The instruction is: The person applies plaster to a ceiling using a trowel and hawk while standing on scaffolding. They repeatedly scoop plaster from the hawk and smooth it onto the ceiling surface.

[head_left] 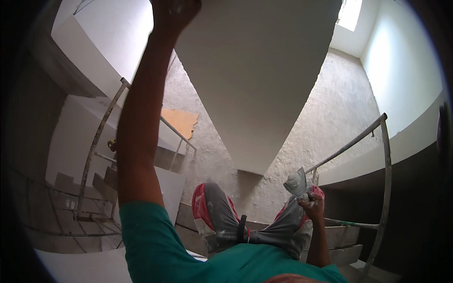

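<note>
My left arm is stretched far up, and my left hand (177, 10) is cut by the top edge of the picture. It is beside the smooth grey-white column (255, 85) in front of me; its fingers and anything in them cannot be made out. Low on the right, by my knee, my right hand (312, 203) is closed round the handle of a putty knife (296, 183). A lump of pale, wet putty (293, 178) lies on the blade, and white smears cover the fingers.
Scaffold rails stand on both sides, one at the right (387, 174) and one at the left (99, 137). Wooden planks (339, 236) lie below me. Behind the column is a rough plastered surface (212, 127), with an orange-tan sheet (181, 121) at the left.
</note>
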Demonstrator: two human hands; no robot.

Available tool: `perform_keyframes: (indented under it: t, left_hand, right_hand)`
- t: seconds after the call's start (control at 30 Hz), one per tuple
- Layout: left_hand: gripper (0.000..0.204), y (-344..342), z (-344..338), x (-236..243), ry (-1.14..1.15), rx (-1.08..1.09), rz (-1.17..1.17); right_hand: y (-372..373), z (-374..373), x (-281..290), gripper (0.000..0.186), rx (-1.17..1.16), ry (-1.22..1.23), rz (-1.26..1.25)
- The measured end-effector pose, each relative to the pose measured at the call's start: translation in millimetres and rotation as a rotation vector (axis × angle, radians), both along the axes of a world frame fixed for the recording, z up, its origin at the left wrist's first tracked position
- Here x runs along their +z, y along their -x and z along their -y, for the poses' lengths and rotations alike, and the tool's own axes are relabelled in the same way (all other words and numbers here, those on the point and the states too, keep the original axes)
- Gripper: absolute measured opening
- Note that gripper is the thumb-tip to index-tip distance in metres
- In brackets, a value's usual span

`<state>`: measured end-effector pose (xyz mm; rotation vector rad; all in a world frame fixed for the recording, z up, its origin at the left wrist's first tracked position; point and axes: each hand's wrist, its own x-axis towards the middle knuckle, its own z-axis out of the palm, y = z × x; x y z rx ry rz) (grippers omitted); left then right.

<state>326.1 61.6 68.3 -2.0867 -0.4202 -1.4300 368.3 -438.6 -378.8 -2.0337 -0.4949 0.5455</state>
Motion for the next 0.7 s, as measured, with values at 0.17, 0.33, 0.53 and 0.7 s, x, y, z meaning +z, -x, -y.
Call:
perform_keyframes:
  t: [0.17, 0.33, 0.53, 0.7]
  left_hand:
    - [0.079, 18, -9, -145, 0.166, -0.005, -0.102]
    - [0.079, 20, 7, -279, 0.394, -0.019, -0.190]
    - [0.073, 36, 27, -372, 0.505, -0.028, -0.348]
    - [0.072, 52, 49, -277, 0.545, -0.087, -0.346]
  right_hand:
    - [9, -17, 21, 0.031, -0.009, -0.139, -0.100]
    - [4, -10, 12, 0.032, 0.022, -0.074, -0.089]
    - [11, -3, 3, 0.040, -0.077, -0.056, 0.024]
    - [15, -8, 54, 0.048, -0.015, -0.006, 0.001]
